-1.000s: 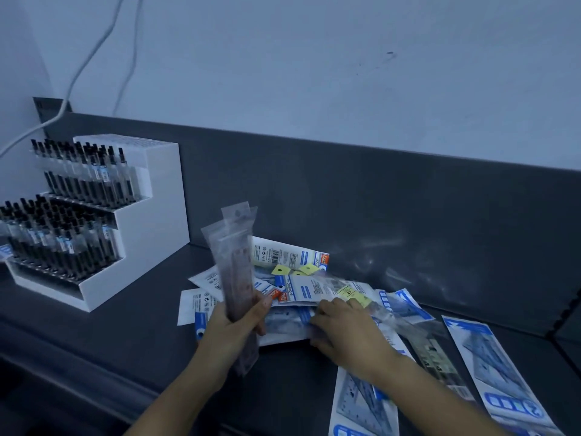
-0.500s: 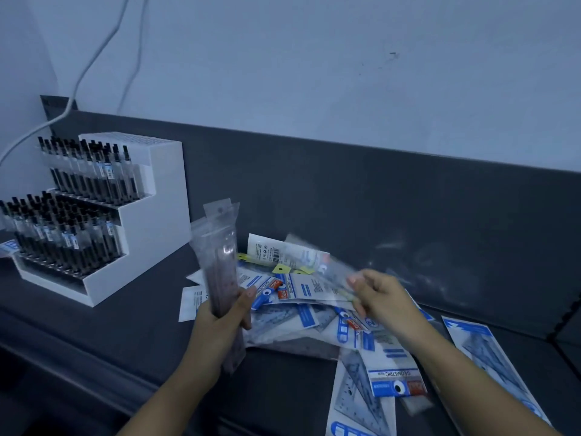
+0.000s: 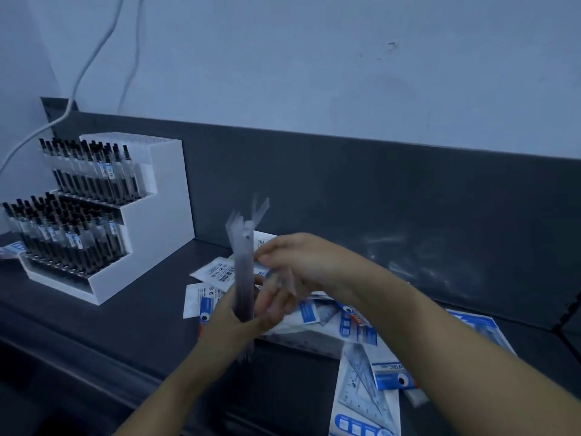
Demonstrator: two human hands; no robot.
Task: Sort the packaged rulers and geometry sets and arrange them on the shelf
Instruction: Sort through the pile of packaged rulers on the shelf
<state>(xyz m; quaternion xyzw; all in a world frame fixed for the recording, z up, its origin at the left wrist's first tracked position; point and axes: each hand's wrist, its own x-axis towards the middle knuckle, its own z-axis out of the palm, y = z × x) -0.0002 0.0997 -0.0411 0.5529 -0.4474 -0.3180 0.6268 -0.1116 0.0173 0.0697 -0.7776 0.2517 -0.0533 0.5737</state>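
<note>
Fingers (image 3: 272,305) of left hand (image 3: 234,324) curl round slim, glossy plastic-sleeved rulers (image 3: 243,278); right hand (image 3: 308,262) blurred, grip unclear.

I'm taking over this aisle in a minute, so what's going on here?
A person is sorting stationery on a dark shelf. Their left hand grips a bundle of clear packaged rulers upright. The right hand is at the bundle's upper part, apparently with another clear pack, though blur hides the grip. Blue and white geometry set packs lie scattered on the shelf beneath, unsorted. A white pen stand sits to the left.
</note>
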